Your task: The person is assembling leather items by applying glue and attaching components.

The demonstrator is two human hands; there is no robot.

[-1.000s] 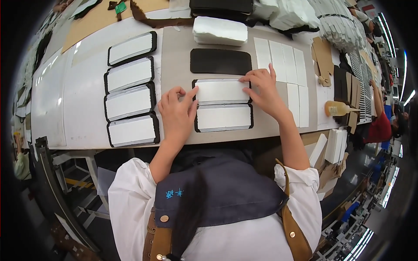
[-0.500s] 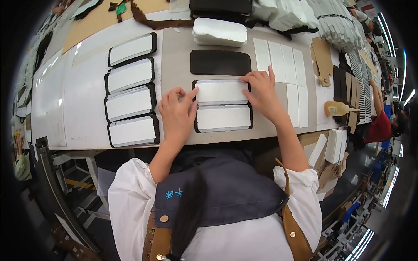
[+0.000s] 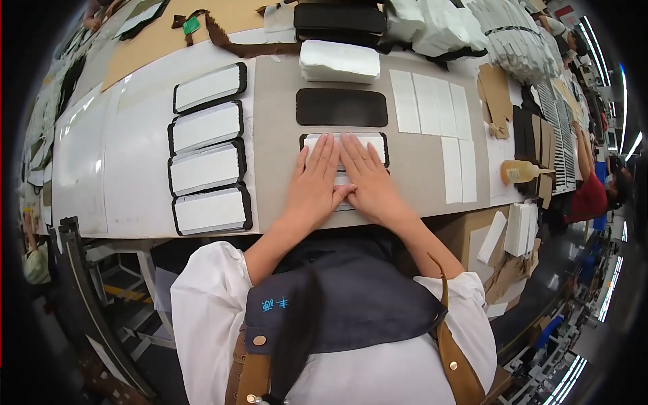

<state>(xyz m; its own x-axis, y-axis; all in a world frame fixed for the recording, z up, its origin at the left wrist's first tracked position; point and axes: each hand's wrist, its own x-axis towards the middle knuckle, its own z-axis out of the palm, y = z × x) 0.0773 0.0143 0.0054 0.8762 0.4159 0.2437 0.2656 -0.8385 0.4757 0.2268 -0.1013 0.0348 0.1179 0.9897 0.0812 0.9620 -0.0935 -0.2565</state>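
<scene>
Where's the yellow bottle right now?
In the head view the yellow bottle lies on its side near the table's right edge, right of the white strips and left of the dark stacked pieces.

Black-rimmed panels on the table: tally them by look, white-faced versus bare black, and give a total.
White-faced black-rimmed panels: 6, four in the left column, two under the hands.
Bare black panel: 1.
Total: 7.

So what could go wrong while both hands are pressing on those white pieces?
The left hand and right hand lie flat on the white rectangular sheet in its black frame; uneven pressure might shift it crooked. The nearer white sheet sits close to the grey table's front edge and could slide off.
</scene>
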